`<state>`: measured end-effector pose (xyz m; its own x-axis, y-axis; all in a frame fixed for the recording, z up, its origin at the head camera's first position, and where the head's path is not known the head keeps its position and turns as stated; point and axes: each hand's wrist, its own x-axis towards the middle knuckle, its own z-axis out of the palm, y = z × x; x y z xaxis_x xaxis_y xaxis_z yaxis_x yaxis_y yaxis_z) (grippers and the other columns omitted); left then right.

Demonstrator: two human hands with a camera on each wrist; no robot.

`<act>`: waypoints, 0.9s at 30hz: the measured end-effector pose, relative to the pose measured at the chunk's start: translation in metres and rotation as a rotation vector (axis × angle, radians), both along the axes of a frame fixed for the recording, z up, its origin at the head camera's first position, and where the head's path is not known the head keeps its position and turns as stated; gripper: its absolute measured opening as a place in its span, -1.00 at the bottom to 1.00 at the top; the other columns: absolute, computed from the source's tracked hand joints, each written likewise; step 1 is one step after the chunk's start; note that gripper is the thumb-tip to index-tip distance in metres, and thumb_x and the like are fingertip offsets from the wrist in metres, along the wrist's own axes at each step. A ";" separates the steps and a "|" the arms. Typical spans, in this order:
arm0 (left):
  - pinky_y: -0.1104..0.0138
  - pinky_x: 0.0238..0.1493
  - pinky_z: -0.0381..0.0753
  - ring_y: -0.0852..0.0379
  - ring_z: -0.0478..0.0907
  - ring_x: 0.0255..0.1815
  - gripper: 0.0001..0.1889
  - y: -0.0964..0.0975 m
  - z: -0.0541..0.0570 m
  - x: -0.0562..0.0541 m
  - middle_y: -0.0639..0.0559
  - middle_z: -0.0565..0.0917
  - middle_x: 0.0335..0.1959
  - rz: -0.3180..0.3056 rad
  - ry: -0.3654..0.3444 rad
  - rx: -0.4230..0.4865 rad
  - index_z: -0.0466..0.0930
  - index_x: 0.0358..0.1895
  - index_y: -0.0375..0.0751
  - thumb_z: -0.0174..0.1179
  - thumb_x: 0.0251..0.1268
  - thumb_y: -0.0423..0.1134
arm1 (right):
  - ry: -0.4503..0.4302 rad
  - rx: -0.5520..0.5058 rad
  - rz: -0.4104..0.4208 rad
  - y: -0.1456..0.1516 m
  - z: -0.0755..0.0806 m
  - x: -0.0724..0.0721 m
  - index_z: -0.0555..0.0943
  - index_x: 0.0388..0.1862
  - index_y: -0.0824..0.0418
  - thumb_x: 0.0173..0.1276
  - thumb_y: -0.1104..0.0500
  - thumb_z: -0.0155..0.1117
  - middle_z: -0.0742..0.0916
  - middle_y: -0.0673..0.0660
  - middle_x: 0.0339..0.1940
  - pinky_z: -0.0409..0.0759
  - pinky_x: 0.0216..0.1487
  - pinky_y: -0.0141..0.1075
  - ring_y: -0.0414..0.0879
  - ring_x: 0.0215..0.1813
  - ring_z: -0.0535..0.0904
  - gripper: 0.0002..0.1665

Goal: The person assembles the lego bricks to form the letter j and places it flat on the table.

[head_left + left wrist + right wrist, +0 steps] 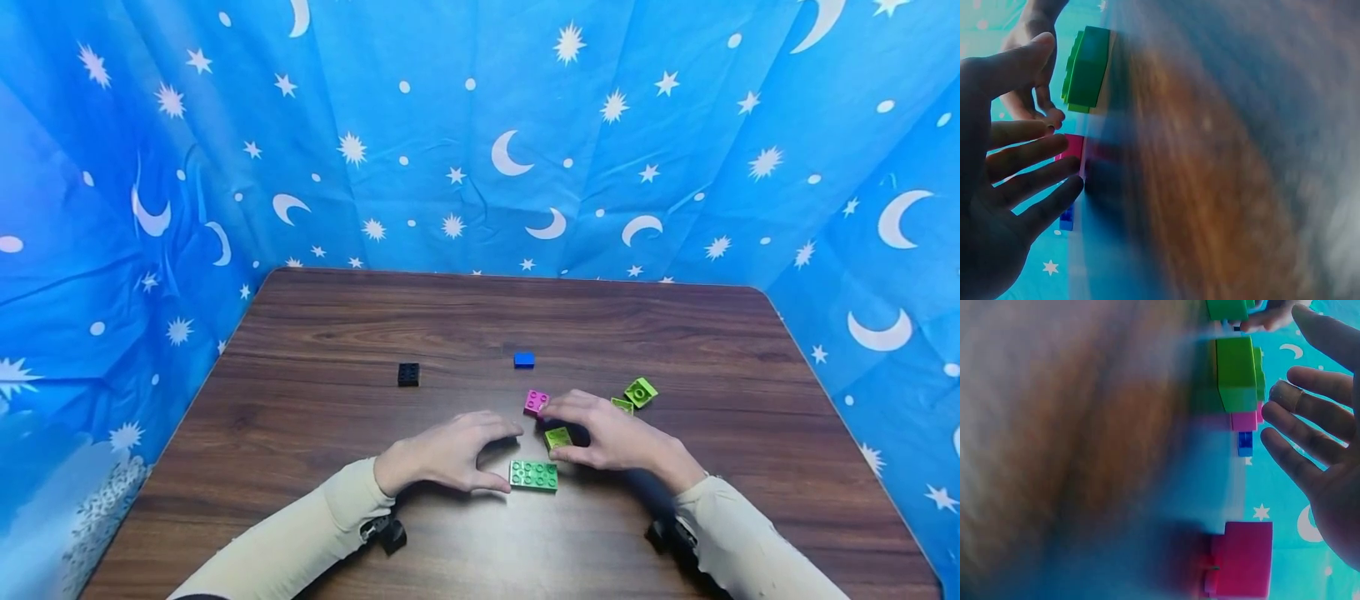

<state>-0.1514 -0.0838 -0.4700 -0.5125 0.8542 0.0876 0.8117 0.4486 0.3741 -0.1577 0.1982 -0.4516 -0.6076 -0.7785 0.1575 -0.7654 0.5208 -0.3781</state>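
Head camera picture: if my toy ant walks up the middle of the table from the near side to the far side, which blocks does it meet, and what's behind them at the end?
Big green block → nearest lime block → pink block → blue block → blue starry curtain.

Legible inscriptions: none. No lettering, number, label or brand can be read on the green brick (533, 476), the lime brick (557, 438), the bench (337, 321) or the patterned blue cloth (450, 108); any marking on the studs is too small to tell.
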 end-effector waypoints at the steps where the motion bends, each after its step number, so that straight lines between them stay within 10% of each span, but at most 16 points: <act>1: 0.30 0.35 0.34 0.14 0.46 0.28 -0.20 0.001 0.000 0.001 0.03 0.55 0.25 -0.003 -0.004 0.001 0.41 0.32 -0.18 0.28 0.11 0.27 | 0.006 -0.004 0.012 -0.001 0.000 0.001 0.56 0.22 0.18 0.28 -0.17 0.33 0.65 0.04 0.15 0.54 0.17 -0.10 -0.07 0.21 0.53 -0.35; 27: 0.49 0.08 0.45 0.27 0.55 -0.07 -0.51 0.013 -0.003 0.007 0.13 0.67 -0.14 -0.062 0.006 0.033 0.65 0.02 -0.14 0.37 0.11 0.10 | 0.014 0.039 0.171 -0.012 -0.006 0.013 0.63 0.08 0.17 0.19 -0.25 0.38 0.68 0.02 0.02 0.54 0.17 -0.17 -0.12 0.13 0.55 -0.35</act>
